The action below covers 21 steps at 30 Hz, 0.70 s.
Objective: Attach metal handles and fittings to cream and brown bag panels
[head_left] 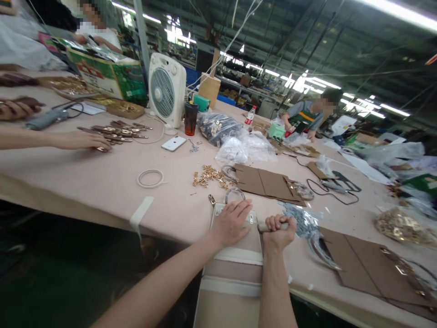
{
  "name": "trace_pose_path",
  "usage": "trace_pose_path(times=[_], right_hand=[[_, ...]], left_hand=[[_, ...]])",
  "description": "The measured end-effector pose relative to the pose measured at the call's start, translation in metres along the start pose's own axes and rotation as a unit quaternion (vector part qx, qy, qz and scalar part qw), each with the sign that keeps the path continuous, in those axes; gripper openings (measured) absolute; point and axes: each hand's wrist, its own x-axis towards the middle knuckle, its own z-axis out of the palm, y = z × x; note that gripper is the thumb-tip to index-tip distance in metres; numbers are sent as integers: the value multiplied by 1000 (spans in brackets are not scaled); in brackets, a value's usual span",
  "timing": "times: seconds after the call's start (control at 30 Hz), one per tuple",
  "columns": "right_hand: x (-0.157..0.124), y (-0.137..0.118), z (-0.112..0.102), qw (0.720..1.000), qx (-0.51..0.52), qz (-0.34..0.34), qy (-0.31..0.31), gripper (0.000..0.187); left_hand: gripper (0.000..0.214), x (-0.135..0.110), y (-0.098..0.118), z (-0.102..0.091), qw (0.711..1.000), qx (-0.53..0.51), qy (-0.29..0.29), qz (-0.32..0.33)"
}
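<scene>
Tabletop (102, 182): broad, smooth, pale pinkish cover, near edge runs diagonally. Cream and beige panel (228, 305), flat with straight edges, lies across that edge; front part hangs below it, rear part is on the tabletop under the left hand. Brown folded piece (362, 262), matte with a crease and metal fittings, sits to the right; a similar brown piece (264, 182) is just behind the panel, so rear room is tight. Open room is mainly left, up to the pale tape strip (141, 213) draped over the edge.

Farther back: green printed carton (105, 75), white plastic box fan (167, 91), dark bag (218, 127) with metal parts and crinkly clear plastic (246, 148) in front.

Left hand (232, 223): spread flat on the panel, pressing, nothing gripped. Right hand (278, 230): clenched round a pale cylindrical tool handle (263, 227) at the panel's right edge; tip not readable. Loose grey pieces (300, 218), shiny, crowd that side.

Smaller: dark tumbler (190, 119), white phone (173, 143), white coil (150, 186), gold fittings (210, 175) piled behind left hand. Co-worker's hand (82, 140) is well apart, far left.
</scene>
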Motion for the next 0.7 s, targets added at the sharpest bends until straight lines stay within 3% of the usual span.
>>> trace_pose_path(times=[0.13,0.33,0.47,0.6,0.7], right_hand=[[-1,3,0,999,-32,10,-10,38],[-1,6,0,999,-30,10,-7,39],[-2,6,1,999,-39,-3,-12,38],[-6,0,10,996,-58,-71,-17,37],[-14,-5,29,991,-52,-116,-43,36]], left_hand=[[57,-11,-4,-16,995,-8,64,-69],[40,-20,-32,-23,996,-53,3,-68],[27,-21,-37,-17,996,-58,-4,-61],[20,-20,-36,-15,994,-70,0,-89],[20,-18,-37,-16,989,-86,-7,-118]])
